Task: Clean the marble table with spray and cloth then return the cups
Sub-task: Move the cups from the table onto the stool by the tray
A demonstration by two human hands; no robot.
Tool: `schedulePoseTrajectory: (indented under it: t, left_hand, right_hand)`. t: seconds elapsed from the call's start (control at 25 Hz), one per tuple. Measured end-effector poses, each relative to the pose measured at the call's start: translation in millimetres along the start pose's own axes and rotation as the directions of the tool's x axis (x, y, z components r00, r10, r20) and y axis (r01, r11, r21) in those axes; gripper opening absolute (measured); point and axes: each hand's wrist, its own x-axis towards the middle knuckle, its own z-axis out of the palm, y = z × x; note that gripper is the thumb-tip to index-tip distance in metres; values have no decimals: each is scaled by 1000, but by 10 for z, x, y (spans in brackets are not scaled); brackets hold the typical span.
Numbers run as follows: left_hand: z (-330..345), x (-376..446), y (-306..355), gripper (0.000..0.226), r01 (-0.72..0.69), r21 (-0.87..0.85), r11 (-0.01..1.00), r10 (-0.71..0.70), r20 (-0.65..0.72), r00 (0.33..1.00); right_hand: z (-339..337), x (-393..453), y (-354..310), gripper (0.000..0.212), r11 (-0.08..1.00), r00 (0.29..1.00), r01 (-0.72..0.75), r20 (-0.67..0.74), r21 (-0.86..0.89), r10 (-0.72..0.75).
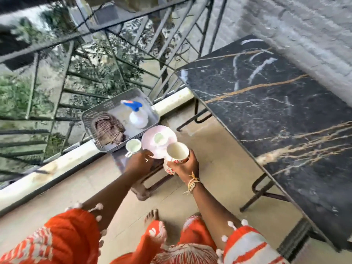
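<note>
The black marble table with gold and white veins stands at the right. My left hand grips the near edge of a pink saucer that carries a small white cup. Another small white cup sits just left of the saucer, its handle by my left fingers; whether they hold it is unclear. My right hand grips a white cup with red flowers, and a second flowered cup shows below it. The spray bottle and checked cloth lie in a grey basket.
The basket rests on a low stool beside the balcony's pale ledge and metal railing. The table's black metal legs reach onto the tiled floor. My bare foot is below the stool. A rough grey wall runs behind the table.
</note>
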Motion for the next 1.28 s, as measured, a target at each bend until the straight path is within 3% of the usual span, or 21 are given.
schedulePoseTrajectory:
  t: [0.16, 0.36, 0.56, 0.8, 0.88, 1.0, 1.16, 1.28]
  left_hand:
    - [-273, -92, -735, 24, 110, -18, 994, -111, -48, 993]
    - [-475, -55, -1299, 19, 211, -130, 969, -214, -11, 977]
    - [-676, -45, -1365, 28, 462, -537, 706, -365, 284, 887]
    - [-712, 97, -1568, 31, 475, -611, 634, -391, 277, 878]
    - [-634, 180, -1629, 35, 473, -608, 638, -429, 230, 874]
    - [-457, 319, -1711, 38, 445, -530, 722, -467, 102, 878]
    - [-299, 417, -1722, 39, 423, -391, 818, -452, 17, 892]
    - [-236, 480, -1699, 42, 406, -345, 846, -442, -30, 896]
  right_hand:
    - [660, -267, 159, 70, 999, 994, 8, 113, -54, -2]
    - [1306, -379, 117, 75, 970, 956, 162, 273, -182, -108]
    - [1670, -311, -38, 77, 927, 901, 267, 408, -264, -144]
    - [2024, -128, -64, 75, 866, 846, 376, 504, -330, -175]
    - [2122, -23, 18, 77, 833, 826, 416, 535, -366, -178]
    - [2217, 99, 174, 79, 766, 794, 482, 581, -425, -177]
    - [2269, 182, 336, 81, 557, 780, 609, 554, -564, -292]
    - [2275, 245, 389, 82, 469, 794, 606, 524, -642, -308]
